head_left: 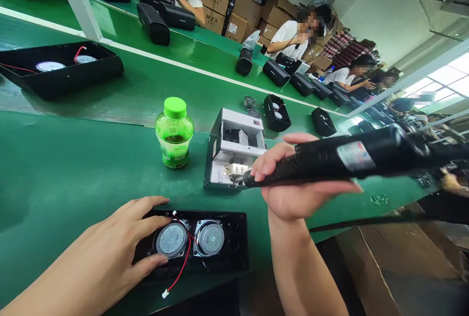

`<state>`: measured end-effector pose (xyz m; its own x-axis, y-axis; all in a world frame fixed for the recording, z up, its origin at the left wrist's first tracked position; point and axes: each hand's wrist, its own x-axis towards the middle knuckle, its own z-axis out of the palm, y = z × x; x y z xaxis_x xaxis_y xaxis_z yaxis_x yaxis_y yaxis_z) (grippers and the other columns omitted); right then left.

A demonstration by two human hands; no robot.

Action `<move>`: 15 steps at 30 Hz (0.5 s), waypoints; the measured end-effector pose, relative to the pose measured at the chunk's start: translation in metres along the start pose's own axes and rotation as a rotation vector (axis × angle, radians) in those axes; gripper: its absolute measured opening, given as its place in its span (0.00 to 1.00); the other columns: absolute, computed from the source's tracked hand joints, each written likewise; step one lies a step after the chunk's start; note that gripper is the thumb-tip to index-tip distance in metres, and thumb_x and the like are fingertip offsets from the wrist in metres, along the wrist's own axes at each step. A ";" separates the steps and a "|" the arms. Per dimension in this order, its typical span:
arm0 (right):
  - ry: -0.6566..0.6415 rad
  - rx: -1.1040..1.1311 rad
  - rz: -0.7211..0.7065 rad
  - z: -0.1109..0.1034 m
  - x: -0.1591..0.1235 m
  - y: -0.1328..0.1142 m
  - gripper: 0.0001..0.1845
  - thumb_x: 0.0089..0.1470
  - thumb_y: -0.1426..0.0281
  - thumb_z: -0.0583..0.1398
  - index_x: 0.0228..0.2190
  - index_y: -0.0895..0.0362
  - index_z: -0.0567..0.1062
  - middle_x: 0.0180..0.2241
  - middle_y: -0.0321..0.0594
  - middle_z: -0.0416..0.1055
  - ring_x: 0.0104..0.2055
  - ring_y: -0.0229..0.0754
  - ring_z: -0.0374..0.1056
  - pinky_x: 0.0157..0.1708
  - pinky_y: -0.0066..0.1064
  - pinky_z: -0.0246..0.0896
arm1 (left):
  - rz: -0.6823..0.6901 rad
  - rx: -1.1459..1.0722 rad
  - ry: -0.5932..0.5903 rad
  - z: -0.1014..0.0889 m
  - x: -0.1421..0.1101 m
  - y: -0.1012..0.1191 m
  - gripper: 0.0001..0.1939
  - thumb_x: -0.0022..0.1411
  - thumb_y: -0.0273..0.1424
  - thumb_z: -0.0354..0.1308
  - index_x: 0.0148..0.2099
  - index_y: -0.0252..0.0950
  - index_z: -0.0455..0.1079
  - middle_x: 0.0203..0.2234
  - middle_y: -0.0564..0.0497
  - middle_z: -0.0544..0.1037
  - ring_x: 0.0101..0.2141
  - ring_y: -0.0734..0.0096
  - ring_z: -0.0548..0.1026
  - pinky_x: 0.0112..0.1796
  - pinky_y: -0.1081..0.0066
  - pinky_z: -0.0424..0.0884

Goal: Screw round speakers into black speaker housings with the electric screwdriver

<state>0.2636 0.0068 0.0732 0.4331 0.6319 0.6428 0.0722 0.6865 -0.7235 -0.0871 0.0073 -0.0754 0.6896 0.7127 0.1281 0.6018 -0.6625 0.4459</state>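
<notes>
My right hand [293, 194] is wrapped around a black electric screwdriver [318, 159], held nearly level with its bit end toward the screw feeder [238, 152]. The tip overlaps the metal outlet at the feeder's front; whether it touches a screw is too small to tell. Nearer me lies a black speaker housing [234, 240], open side up, with two round speaker drivers [208, 238] inside. A red wire [186, 262] with white connectors trails over them. My left hand [132, 238] rests on the housing's left end, fingers spread across its rim by the left driver.
A green-capped bottle [175, 133] stands left of the feeder. Another open housing [62, 69] lies at far left; more housings [276, 112] sit along the belt behind. Loose screws [379, 200] lie to the right, above a cardboard box [399, 252]. Several people work across the line.
</notes>
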 end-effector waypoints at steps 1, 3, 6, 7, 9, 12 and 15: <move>0.016 -0.014 0.005 0.001 0.001 0.004 0.47 0.72 0.19 0.62 0.51 0.49 0.89 0.22 0.27 0.77 0.15 0.39 0.68 0.15 0.29 0.65 | 0.005 0.004 0.005 -0.001 0.001 0.001 0.19 0.74 0.44 0.77 0.64 0.61 0.91 0.78 0.52 0.86 0.66 0.36 0.93 0.56 0.42 0.97; 0.033 -0.039 0.050 0.001 0.001 0.006 0.48 0.74 0.19 0.60 0.53 0.49 0.89 0.21 0.26 0.75 0.14 0.38 0.66 0.13 0.29 0.63 | 0.021 0.006 0.014 -0.006 0.005 0.004 0.20 0.72 0.43 0.78 0.64 0.60 0.91 0.77 0.50 0.87 0.65 0.36 0.94 0.55 0.42 0.99; 0.044 -0.023 0.126 -0.002 -0.010 -0.018 0.46 0.69 0.19 0.66 0.52 0.46 0.92 0.21 0.27 0.76 0.15 0.40 0.67 0.14 0.31 0.66 | 0.042 -0.007 -0.006 -0.018 0.012 0.012 0.20 0.69 0.40 0.79 0.62 0.58 0.93 0.74 0.46 0.90 0.63 0.35 0.95 0.54 0.42 1.00; 0.051 -0.009 0.143 -0.004 -0.016 -0.031 0.44 0.66 0.20 0.71 0.52 0.45 0.94 0.22 0.28 0.78 0.16 0.41 0.69 0.16 0.33 0.70 | 0.042 -0.012 -0.021 -0.022 0.015 0.016 0.20 0.68 0.39 0.79 0.62 0.58 0.93 0.73 0.46 0.90 0.63 0.35 0.95 0.54 0.41 1.00; 0.049 0.003 0.209 -0.009 -0.031 -0.061 0.36 0.62 0.28 0.80 0.54 0.41 0.96 0.25 0.30 0.82 0.21 0.44 0.74 0.23 0.38 0.79 | 0.025 -0.023 -0.044 -0.030 0.019 0.022 0.21 0.69 0.38 0.78 0.62 0.60 0.94 0.73 0.47 0.91 0.63 0.34 0.95 0.54 0.39 1.00; -0.060 0.022 0.258 -0.012 -0.054 -0.093 0.18 0.76 0.45 0.80 0.57 0.39 0.95 0.26 0.28 0.83 0.22 0.44 0.78 0.27 0.41 0.84 | 0.009 -0.034 -0.070 -0.037 0.023 0.030 0.23 0.68 0.35 0.79 0.63 0.61 0.94 0.72 0.47 0.91 0.63 0.33 0.95 0.55 0.35 1.00; -0.248 0.010 0.332 -0.002 -0.078 -0.095 0.14 0.89 0.52 0.66 0.63 0.38 0.91 0.27 0.29 0.84 0.23 0.46 0.82 0.30 0.43 0.87 | 0.008 -0.028 -0.081 -0.040 0.026 0.035 0.27 0.65 0.32 0.81 0.64 0.58 0.94 0.70 0.44 0.91 0.62 0.31 0.95 0.55 0.34 1.00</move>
<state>0.2245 -0.1084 0.0909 0.2014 0.8863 0.4171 -0.0443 0.4336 -0.9000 -0.0636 0.0117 -0.0212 0.7253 0.6858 0.0598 0.5857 -0.6604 0.4698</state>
